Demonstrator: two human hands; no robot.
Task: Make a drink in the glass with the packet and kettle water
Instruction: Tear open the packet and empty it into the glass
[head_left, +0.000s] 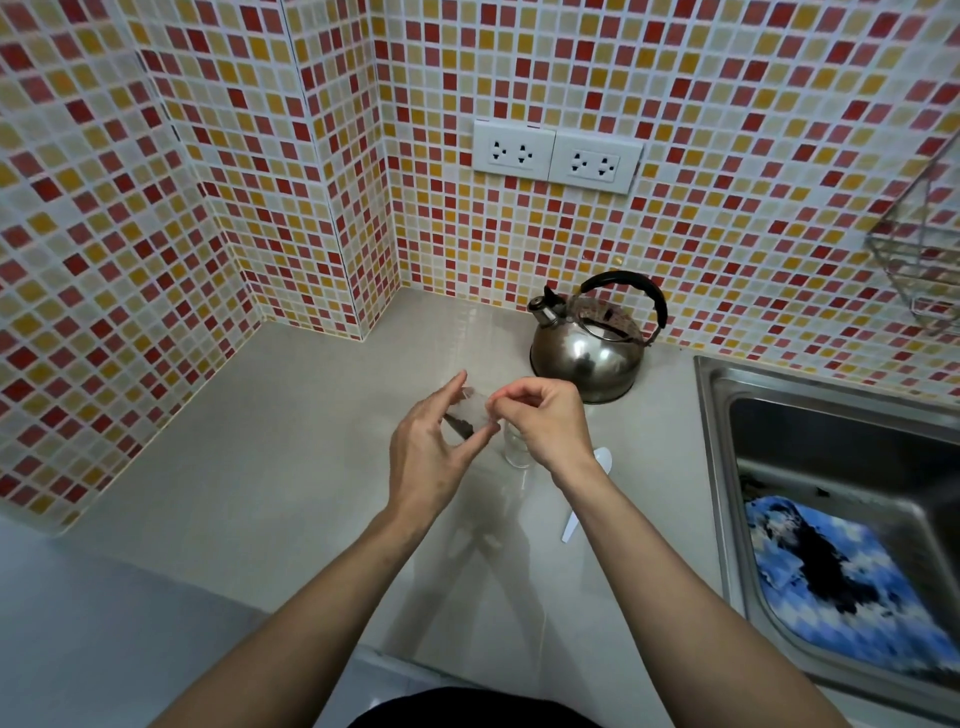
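A small clear packet (467, 415) with dark contents is held above the grey counter (260, 467). My left hand (431, 457) grips it between thumb and fingers. My right hand (545, 421) pinches the packet's upper right edge. Just below and behind my right hand stands a clear glass (516, 451), partly hidden by that hand. A white plastic spoon (587, 499) lies on the counter to the right of the glass, under my right wrist. The steel kettle (589, 353) with a black handle stands behind the glass, near the wall.
A steel sink (727, 395) lies to the right, holding a blue and white cloth (841, 577). A wire rack (919, 260) hangs on the tiled wall at the far right. Two double sockets (556, 156) sit on the wall above the kettle.
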